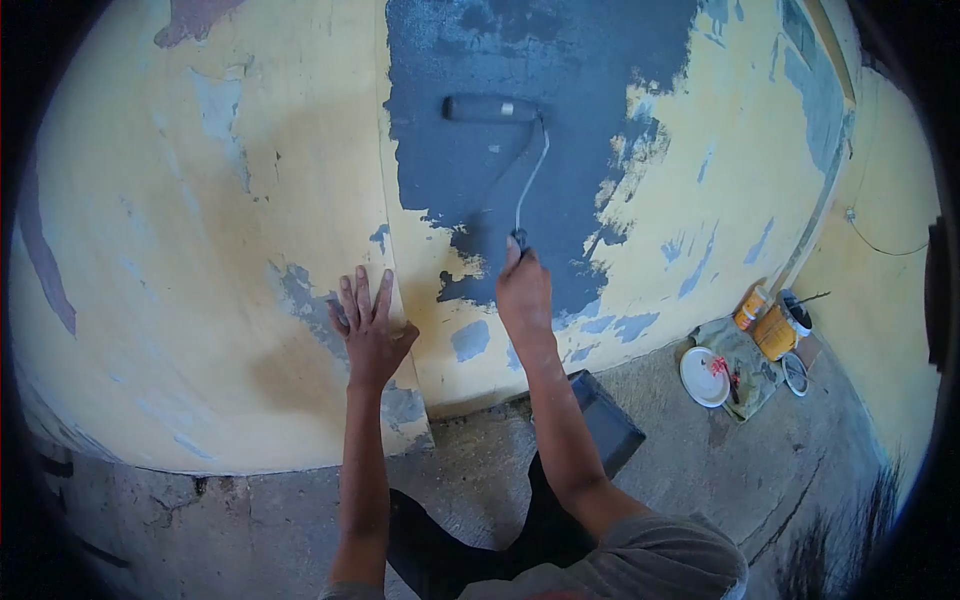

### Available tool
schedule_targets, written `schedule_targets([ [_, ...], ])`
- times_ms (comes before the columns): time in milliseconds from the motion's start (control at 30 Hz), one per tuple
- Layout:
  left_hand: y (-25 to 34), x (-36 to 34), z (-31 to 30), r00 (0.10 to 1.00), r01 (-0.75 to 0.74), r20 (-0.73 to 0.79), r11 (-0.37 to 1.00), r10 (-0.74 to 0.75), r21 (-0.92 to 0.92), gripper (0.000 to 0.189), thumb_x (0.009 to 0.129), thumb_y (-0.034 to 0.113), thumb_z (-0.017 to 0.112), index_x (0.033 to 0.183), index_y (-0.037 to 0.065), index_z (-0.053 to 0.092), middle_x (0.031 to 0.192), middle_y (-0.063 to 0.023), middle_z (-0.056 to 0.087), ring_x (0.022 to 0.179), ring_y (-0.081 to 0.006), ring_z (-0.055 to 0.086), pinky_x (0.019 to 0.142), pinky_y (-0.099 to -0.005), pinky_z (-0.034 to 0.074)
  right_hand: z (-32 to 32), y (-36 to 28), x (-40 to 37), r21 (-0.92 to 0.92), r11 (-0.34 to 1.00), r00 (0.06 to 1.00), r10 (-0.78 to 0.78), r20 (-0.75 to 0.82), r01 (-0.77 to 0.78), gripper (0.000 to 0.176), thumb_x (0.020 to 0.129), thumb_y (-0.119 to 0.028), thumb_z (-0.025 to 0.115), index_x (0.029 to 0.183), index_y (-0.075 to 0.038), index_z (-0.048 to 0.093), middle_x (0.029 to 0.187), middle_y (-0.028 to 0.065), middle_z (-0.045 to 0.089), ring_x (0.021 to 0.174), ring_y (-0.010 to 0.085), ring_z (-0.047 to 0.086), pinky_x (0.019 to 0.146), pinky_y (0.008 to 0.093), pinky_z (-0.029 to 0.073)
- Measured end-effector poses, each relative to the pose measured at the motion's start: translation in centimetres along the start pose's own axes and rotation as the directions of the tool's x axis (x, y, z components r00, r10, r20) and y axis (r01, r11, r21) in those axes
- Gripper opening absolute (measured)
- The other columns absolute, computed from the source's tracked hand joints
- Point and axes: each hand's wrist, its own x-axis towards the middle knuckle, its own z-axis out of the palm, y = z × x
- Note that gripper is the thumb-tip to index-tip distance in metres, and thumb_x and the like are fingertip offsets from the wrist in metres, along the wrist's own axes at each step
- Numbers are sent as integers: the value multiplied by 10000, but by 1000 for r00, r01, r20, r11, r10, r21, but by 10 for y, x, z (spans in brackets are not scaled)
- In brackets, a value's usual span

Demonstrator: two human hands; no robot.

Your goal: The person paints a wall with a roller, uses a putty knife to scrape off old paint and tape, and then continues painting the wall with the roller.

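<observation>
My right hand (524,292) is wrapped round the handle of a paint roller (492,108). Its thin wire frame runs up to the dark, paint-covered sleeve, which lies level against the blue-grey painted patch (580,180). That patch has ragged edges over the pale yellow wall (480,235). Left of it, my left hand (371,335) rests on the wall with fingers spread, holding nothing. It is beside a vertical edge in the wall, over an area of flaked paint (300,300).
A dark paint tray (618,430) sits on the concrete floor (690,490) by my right arm. Farther right are a cloth (728,345), a white lid (703,378), a yellow paint bucket (777,333), a smaller orange-and-white container (751,306) and a round rimmed lid (795,374).
</observation>
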Motion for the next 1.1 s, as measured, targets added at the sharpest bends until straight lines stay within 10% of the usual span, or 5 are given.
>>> schedule_targets([
  [1100, 0, -5, 2, 999, 24, -30, 997, -27, -76, 922, 697, 311, 760, 1511, 264, 329, 1618, -92, 147, 1494, -329, 53, 1158, -576, -35, 6, 30, -26, 82, 995, 998, -48, -30, 50, 508, 1022, -388, 403, 876, 61, 591, 829, 353, 614, 855, 542, 577, 739, 608, 456],
])
